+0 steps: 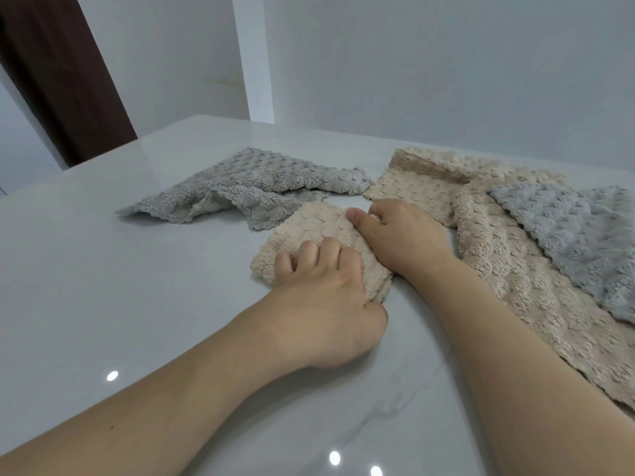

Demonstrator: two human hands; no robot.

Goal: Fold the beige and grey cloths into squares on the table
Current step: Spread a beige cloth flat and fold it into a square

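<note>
Hands on folded beige cloth (309, 235), table (137, 286) centre: left hand (326, 304) grips its near edge, fingers curled; right hand (402, 235) pinches the far corner, probably. Crumpled grey cloth (247, 187) at eleven o'clock. Fabric soft, light, limp; best held by corners.

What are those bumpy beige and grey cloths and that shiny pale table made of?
The small folded beige cloth and the crumpled grey cloth look like soft plush microfibre or fleece, judging by their fuzzy bubbled pile. The glossy whitish table seems polished stone or glazed tile: faint veining, mirrored lights.
</note>
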